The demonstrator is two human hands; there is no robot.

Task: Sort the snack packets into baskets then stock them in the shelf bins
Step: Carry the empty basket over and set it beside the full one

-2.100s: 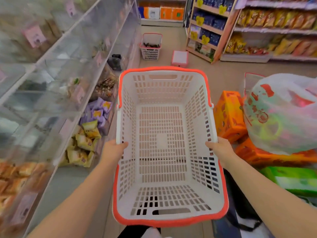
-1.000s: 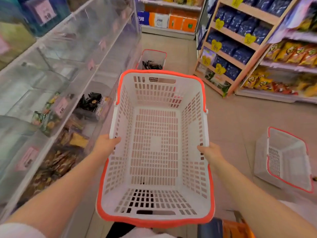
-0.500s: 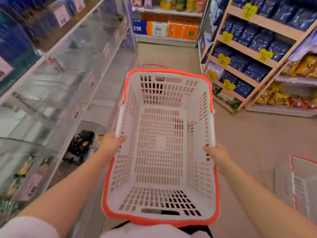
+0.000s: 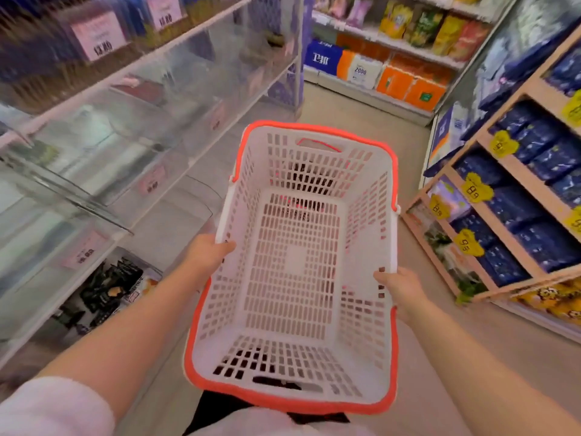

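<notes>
I hold the white slotted plastic basket with the orange rim (image 4: 295,265) out in front of me over the aisle floor, empty. My left hand (image 4: 207,253) grips its left rim, my right hand (image 4: 397,286) curls round its right rim. It looks light and stiff; the side rims seem the steadiest hold.

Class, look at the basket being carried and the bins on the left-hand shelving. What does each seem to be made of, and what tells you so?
Basket: seemingly moulded plastic, matt white with an orange rim; the evenly slotted walls and floor suggest it. Both the left hand and the right hand grip its sides.
Shelf bins: probably clear acrylic or similar plastic, glossy; you see through them and they catch reflections.
</notes>
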